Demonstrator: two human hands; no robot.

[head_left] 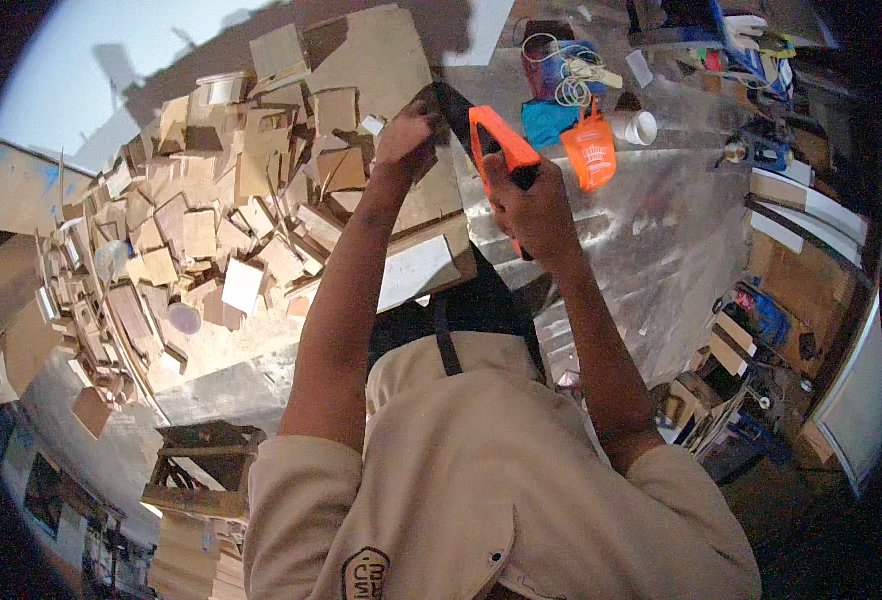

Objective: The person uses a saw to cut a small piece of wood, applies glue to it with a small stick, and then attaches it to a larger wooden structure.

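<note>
My right hand is wrapped round the orange and black handle of a hand saw. From the handle's far end a dark strip, which looks like the blade, runs left toward my left hand. That hand is closed at the strip's other end, above the right edge of a board. Its fingers are curled and partly in shadow, so what they grip is hidden. Below the hands, a pale wooden board lies close in front of my body.
Many wood offcuts are heaped on the left. Right of my hands, an orange bag, a teal cloth, a coiled cable and a white bucket rest on the grey floor. A wooden rack stands lower left.
</note>
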